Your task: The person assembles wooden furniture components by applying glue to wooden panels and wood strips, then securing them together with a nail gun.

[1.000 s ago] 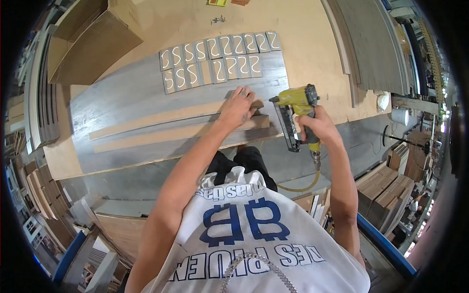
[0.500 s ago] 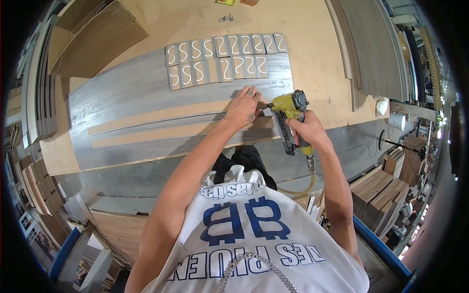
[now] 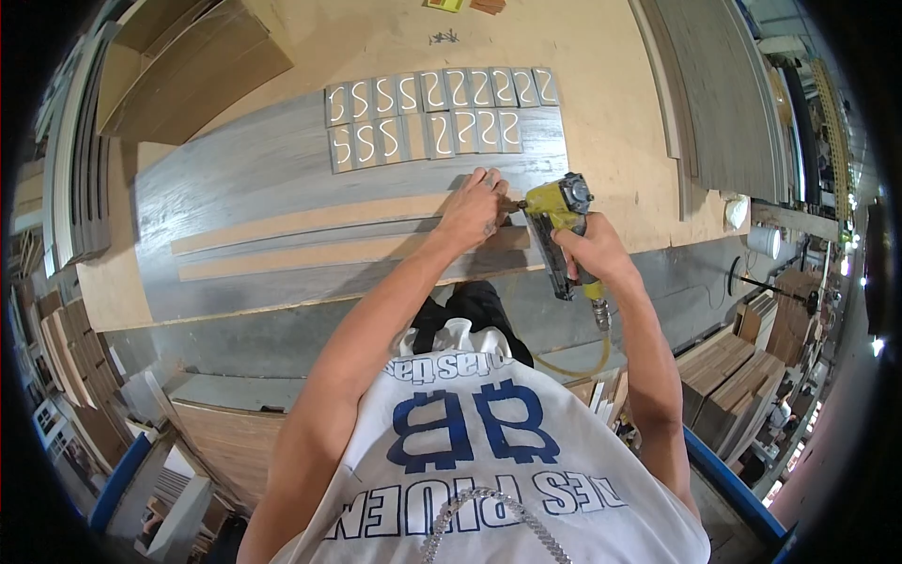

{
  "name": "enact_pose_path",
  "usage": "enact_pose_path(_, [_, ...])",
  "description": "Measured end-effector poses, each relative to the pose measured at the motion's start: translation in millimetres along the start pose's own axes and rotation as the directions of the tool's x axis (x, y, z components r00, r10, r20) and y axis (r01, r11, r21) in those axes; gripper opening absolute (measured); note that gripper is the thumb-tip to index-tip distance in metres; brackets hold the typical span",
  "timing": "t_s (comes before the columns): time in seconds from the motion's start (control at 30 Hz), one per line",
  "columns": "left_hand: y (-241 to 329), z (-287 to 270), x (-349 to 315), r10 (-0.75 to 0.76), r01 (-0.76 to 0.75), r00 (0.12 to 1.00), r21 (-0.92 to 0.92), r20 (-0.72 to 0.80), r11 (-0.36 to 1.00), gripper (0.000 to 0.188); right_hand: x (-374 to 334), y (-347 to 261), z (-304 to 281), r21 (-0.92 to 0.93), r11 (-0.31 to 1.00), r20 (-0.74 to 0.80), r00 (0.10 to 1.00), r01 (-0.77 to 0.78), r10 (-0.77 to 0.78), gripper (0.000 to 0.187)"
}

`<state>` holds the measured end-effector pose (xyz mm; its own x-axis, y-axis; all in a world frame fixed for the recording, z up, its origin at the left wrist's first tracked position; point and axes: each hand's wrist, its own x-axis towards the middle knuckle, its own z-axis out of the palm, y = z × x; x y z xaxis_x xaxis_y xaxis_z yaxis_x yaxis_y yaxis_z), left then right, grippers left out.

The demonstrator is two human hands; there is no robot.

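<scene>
My right hand (image 3: 598, 250) grips a yellow and black nail gun (image 3: 556, 200), its nose pointing left and touching or nearly touching the work by my left fingers. A yellowish hose trails from its handle. My left hand (image 3: 472, 212) presses down beside that nose with bent fingers; whatever they pinch is hidden. Both hands are over a grey wood-grain panel (image 3: 211, 197) lying on the table. Two long brown-faced strips, an upper strip (image 3: 319, 223) and a lower strip (image 3: 310, 260), lie along it. Beyond my left hand, small blocks (image 3: 434, 91) in two rows carry white wavy glue lines.
A cardboard box (image 3: 202, 75) stands at the far left of the wooden table (image 3: 611, 150). Stacked grey boards (image 3: 719, 103) lie at the right. Small dark fasteners (image 3: 444, 38) are heaped beyond the blocks. A white bucket (image 3: 763, 239) stands past the table's right end.
The view has shifted slightly. Both hands and the nail gun keep nearly the same place on the panel, with the nose still beside my left fingers.
</scene>
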<state>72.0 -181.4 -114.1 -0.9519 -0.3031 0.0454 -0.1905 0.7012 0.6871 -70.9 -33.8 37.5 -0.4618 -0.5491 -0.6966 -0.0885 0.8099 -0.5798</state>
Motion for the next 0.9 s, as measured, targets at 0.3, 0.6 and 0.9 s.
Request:
enact_pose_path(0.3, [-5.5,1.8,-0.2,0.044,-0.043,0.999,0.043,-0.016,0.998,0.043,15.0,2.4,-0.8,-0.039,0.999,-0.019,1.0,0.005,-0.006,0.025])
enact_pose_path(0.6, [-0.8,0.2,-2.1,0.036,-0.036,0.999,0.03,-0.029,0.999,0.048,10.1,-3.0,4.4,0.007,1.0,-0.047,0.999,0.029,-0.028,0.025])
enact_pose_path(0.9, [-22.4,-36.4,-29.5,-0.013,0.003,0.999,0.178,0.052,0.984,0.056,-31.1,4.4,13.6,0.145,0.989,-0.057,0.998,0.011,-0.003,0.022])
